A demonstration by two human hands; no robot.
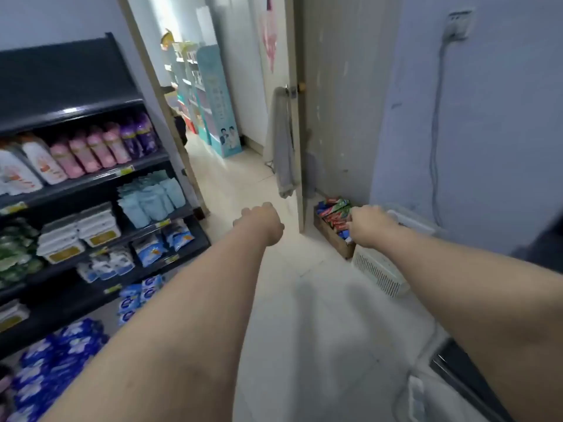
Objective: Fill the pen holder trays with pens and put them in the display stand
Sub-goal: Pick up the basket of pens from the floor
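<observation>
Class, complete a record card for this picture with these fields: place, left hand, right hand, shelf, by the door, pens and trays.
place: shop aisle at an open doorway
left hand: stretched forward above the floor, fingers hidden
right hand: stretched out over a white crate, fingers hidden
shelf: stocked with bottles and packets
by the door: cardboard box of colourful packets on the floor; grey cloth hanging at the handle
pens and trays: none in view
</observation>
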